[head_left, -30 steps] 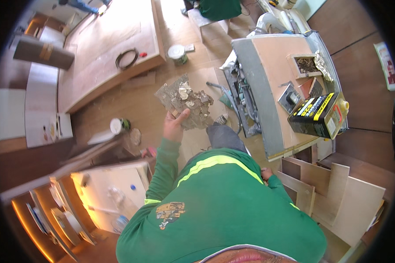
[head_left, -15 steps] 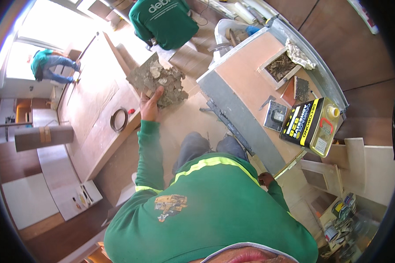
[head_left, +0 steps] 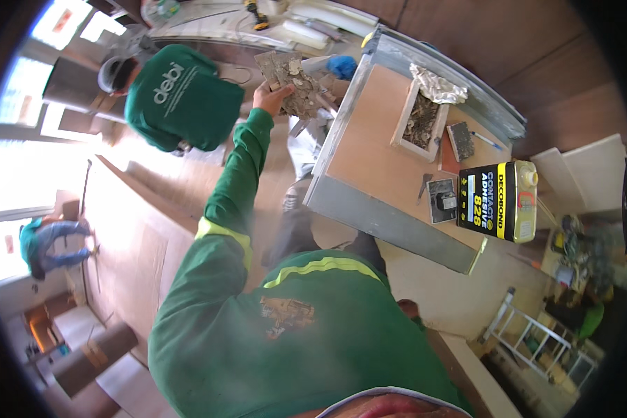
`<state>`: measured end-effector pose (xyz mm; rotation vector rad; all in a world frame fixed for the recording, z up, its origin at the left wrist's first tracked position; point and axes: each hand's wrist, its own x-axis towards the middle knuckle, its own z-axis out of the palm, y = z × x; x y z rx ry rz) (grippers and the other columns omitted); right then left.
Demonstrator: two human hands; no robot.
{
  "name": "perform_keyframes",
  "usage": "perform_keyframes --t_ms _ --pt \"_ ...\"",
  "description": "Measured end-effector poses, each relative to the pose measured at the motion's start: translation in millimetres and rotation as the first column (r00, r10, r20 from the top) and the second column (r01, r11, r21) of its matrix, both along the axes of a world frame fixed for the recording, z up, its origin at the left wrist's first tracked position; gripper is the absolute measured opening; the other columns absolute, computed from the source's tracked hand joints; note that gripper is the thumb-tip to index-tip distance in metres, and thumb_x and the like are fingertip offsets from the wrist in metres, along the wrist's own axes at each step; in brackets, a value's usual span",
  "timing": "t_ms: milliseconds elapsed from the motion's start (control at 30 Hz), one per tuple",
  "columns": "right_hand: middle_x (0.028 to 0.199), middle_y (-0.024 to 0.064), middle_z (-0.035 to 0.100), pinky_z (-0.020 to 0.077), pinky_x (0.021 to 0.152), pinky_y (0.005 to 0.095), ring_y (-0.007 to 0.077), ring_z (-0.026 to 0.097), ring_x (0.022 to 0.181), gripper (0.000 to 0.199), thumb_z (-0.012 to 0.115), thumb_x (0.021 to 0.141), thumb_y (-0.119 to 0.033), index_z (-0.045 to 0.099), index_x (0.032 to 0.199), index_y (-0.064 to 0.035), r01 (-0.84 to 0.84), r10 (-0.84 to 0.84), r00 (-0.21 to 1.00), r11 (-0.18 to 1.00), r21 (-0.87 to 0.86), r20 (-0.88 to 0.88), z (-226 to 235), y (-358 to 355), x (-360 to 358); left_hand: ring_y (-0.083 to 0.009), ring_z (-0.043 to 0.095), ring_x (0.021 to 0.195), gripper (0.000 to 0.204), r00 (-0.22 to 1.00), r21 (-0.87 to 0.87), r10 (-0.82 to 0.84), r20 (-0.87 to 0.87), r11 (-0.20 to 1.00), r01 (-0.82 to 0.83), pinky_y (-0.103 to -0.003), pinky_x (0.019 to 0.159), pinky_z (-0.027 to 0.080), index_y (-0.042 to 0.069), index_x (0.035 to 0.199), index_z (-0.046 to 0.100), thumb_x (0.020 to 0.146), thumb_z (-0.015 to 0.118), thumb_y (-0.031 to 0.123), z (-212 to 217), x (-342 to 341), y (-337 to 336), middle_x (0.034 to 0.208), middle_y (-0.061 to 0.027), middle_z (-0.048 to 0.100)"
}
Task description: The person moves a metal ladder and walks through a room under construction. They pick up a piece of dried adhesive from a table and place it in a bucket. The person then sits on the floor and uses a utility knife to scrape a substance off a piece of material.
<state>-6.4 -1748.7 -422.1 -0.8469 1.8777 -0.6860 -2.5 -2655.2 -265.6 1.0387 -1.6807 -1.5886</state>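
My left hand (head_left: pixel 270 99) is stretched far forward. Its fingers grip a flat, rough piece of board (head_left: pixel 298 85) crusted with grey and pale material. The board is beside the far left corner of the workbench (head_left: pixel 369 143), above a whitish bag (head_left: pixel 303 152). Low beside my body is my right hand (head_left: pixel 408 308), mostly hidden, with its fingers out of sight. On the bench stand a black and yellow adhesive can (head_left: pixel 496 202), a wooden box of brown debris (head_left: pixel 419 124), a crumpled white cloth (head_left: pixel 439 85) and a dark block (head_left: pixel 461 141).
A person in a green top (head_left: pixel 181 97) bends close to my left arm. Another person (head_left: pixel 49 244) works at the far left, by a large panel (head_left: pixel 129 223). A metal ladder (head_left: pixel 536 334) lies at the lower right. A yellow drill (head_left: pixel 256 15) rests at the back.
My left arm has reached farther forward with the crusted board, bringing it near the bag by the bench. The view has turned, and the nearer person shows lower and farther left.
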Motion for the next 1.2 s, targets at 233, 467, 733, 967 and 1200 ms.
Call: perform_keyframes --t_ms 233,467,733,967,1200 --pt "0.09 0.0127 0.074 0.0601 0.064 0.0416 0.0281 0.072 0.074 0.014 0.076 0.083 -0.006 0.07 0.096 -0.0022 0.535 -0.628 0.773 0.722 0.438 0.091 78.1 -93.9 135.9 -0.0318 0.071 0.118 0.059 0.795 -0.183 -0.136 0.591 0.937 0.297 -0.045 0.102 0.054 0.014 0.129 0.073 0.079 0.085 0.042 -12.7 -116.8 -50.6 0.123 -0.015 0.076" --pt "0.089 0.0122 0.074 0.0593 0.065 0.041 0.0269 0.072 0.075 0.014 0.076 0.084 -0.008 0.07 0.095 -0.0024 0.696 -0.827 0.555 0.52 0.495 0.088 102.4 -175.3 192.1 -0.034 0.067 0.125 0.069 0.644 -0.236 -0.153 0.749 0.847 0.476 -0.041 0.109 0.052 0.004 0.131 0.07 0.079 0.084 0.048 -85.7 -166.0 -99.1 0.132 -0.017 0.072" --pt "0.088 0.0116 0.074 0.0584 0.065 0.0402 0.0255 0.072 0.075 0.013 0.077 0.085 -0.01 0.071 0.094 -0.0027 0.707 -0.808 0.589 0.527 0.472 0.019 98.9 -221.0 251.0 -0.0334 0.05 0.146 0.089 0.208 -0.014 -0.3 0.931 0.541 0.841 -0.042 0.119 0.041 0.008 0.155 0.052 0.089 0.069 0.065 -237.6 -196.9 -189.3 0.155 -0.02 0.056" --pt "0.086 0.0111 0.074 0.0575 0.066 0.0395 0.0243 0.072 0.075 0.013 0.077 0.086 -0.012 0.071 0.094 -0.003 0.717 -0.805 0.591 0.499 0.487 -0.045 108.9 -240.7 296.2 -0.0357 0.064 0.13 0.078 0.33 -0.064 -0.307 0.892 0.638 0.767 -0.044 0.108 0.053 0.01 0.146 0.059 0.083 0.084 0.047 -227.5 -217.0 -176.1 0.144 -0.0186 0.065" --pt "0.085 0.0105 0.074 0.0567 0.067 0.0389 0.0231 0.072 0.075 0.014 0.077 0.087 -0.014 0.071 0.093 -0.0032 0.708 -0.795 0.606 0.525 0.472 -0.025 96.1 -261.3 314.6 -0.0331 0.069 0.121 0.068 0.362 -0.121 -0.308 0.88 0.592 0.797 -0.044 0.107 0.054 0.016 0.14 0.066 0.077 0.086 0.032 -126.9 -211.8 -178.8 0.128 -0.0169 0.074"
